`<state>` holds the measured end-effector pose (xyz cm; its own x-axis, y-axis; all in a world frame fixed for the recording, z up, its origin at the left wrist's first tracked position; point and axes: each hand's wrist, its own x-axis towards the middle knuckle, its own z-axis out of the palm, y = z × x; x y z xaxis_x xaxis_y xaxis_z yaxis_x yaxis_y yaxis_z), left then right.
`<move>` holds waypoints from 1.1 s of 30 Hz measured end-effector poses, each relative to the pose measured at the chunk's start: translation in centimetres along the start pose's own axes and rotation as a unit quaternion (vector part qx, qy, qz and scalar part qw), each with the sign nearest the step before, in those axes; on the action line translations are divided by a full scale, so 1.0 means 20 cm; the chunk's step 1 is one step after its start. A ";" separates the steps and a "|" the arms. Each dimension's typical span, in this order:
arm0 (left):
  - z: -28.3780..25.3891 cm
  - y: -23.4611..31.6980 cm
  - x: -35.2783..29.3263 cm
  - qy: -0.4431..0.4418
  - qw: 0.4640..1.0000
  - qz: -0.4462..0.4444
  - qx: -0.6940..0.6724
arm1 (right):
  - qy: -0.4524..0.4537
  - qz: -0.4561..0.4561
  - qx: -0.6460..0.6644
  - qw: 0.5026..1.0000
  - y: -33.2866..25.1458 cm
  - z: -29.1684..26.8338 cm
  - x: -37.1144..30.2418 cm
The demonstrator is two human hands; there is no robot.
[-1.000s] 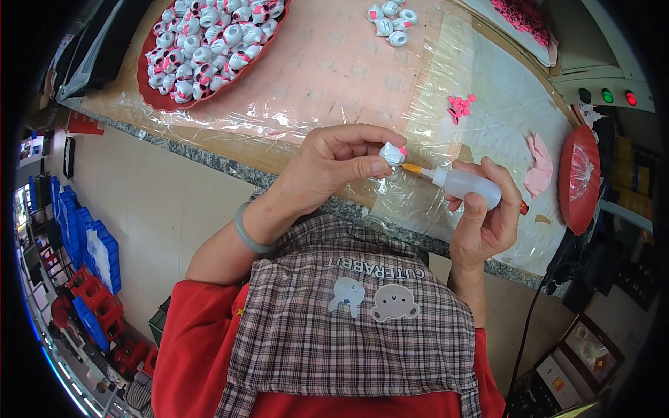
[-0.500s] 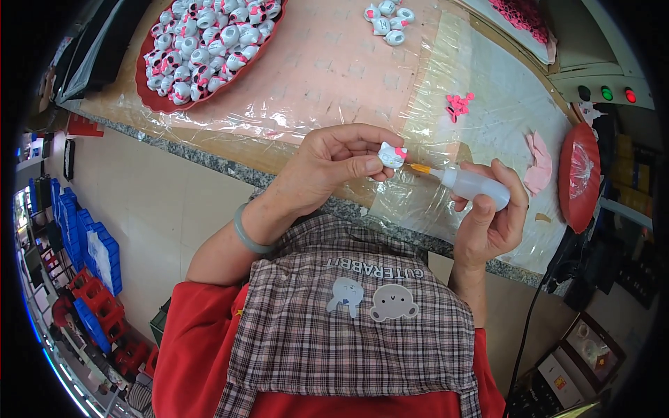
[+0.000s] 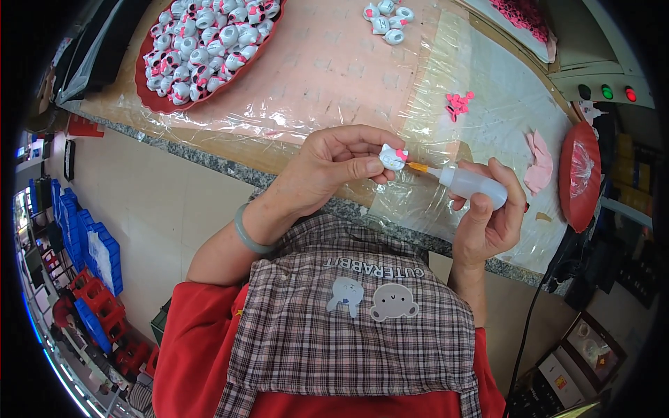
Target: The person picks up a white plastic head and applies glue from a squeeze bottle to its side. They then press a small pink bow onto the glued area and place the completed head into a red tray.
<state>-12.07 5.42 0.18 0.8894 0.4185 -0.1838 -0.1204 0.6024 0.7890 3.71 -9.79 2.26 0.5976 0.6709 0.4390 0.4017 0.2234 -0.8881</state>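
Between thumb and fingers my left hand [image 3: 341, 161] pinches a small white cat-shaped head [image 3: 391, 158] with a pink bow on one side. My right hand [image 3: 496, 216] is wrapped round a translucent squeeze bottle [image 3: 474, 187], tilted so that its orange needle tip [image 3: 419, 167] meets the edge of the cat head near the bow. Whether any liquid comes out is too small to see. Beyond my hands lies a small cluster of pink bow pieces [image 3: 458, 105]. Several more white heads [image 3: 385, 22] are grouped at the far side of the table.
A red scalloped tray [image 3: 157, 103] heaped with white and pink heads stands at the far left. To the right are a pink scrap [image 3: 539, 164] and a red dish [image 3: 580, 177]. A machine panel with coloured buttons [image 3: 606, 93] rises at the far right. Plastic film covers the table.
The bottle has shifted slightly left, bringing its needle tip up to the cat head. The left hand has barely moved.
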 end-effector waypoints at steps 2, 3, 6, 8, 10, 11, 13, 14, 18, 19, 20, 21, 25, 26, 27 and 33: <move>-0.01 -0.01 0.00 -0.002 1.000 -0.002 -0.008 | 0.005 -0.001 -0.003 1.000 0.00 0.00 0.00; -0.02 -0.01 0.00 -0.004 1.000 -0.004 -0.016 | 0.007 0.002 -0.004 1.000 0.00 0.00 0.00; -0.02 -0.01 0.00 -0.002 1.000 -0.002 -0.020 | 0.007 0.004 -0.011 1.000 0.00 -0.01 0.00; -0.02 0.00 0.00 -0.003 1.000 -0.004 -0.022 | 0.004 0.003 -0.018 1.000 -0.01 -0.02 -0.01; -0.02 0.00 0.00 -0.004 1.000 -0.005 -0.024 | 0.003 -0.006 -0.021 1.000 -0.01 -0.02 0.00; -0.02 -0.01 0.00 -0.004 1.000 0.000 -0.021 | 0.003 -0.006 -0.021 1.000 -0.01 -0.02 0.00; -0.02 -0.01 0.00 -0.004 1.000 0.005 -0.017 | 0.003 -0.016 -0.032 0.999 -0.01 -0.01 0.00; -0.02 -0.01 0.00 -0.002 1.000 0.007 -0.014 | 0.003 -0.016 -0.032 0.999 -0.01 -0.01 0.00; -0.03 -0.01 0.01 -0.004 1.000 0.018 -0.007 | 0.002 -0.018 -0.039 0.999 -0.01 -0.02 -0.01; -0.03 -0.01 0.01 -0.004 1.000 0.018 -0.007 | -0.001 -0.021 -0.041 0.999 0.00 -0.02 -0.01; -0.02 -0.01 0.00 -0.002 1.000 0.018 -0.005 | -0.001 -0.020 -0.041 0.999 -0.01 -0.02 -0.01; -0.02 -0.01 0.00 -0.001 1.000 0.018 -0.004 | -0.004 -0.014 -0.033 0.999 -0.01 -0.01 -0.01; -0.02 -0.02 0.00 0.000 1.000 0.015 -0.005 | -0.015 0.002 -0.011 1.000 -0.01 -0.01 -0.01; -0.02 -0.02 0.00 -0.002 1.000 0.013 -0.007 | -0.015 0.002 -0.012 1.000 0.00 -0.01 -0.01; -0.02 -0.02 0.01 -0.005 1.000 0.012 -0.009 | -0.014 0.006 -0.003 1.000 0.00 0.00 -0.01; -0.02 -0.01 0.00 -0.002 1.000 0.006 -0.017 | -0.017 0.026 0.014 0.999 0.00 0.01 0.00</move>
<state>-12.15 5.56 -0.19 0.8899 0.4226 -0.1719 -0.1453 0.6196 0.7713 3.50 -9.66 2.31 0.5928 0.7058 0.3879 0.3511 0.2071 -0.9132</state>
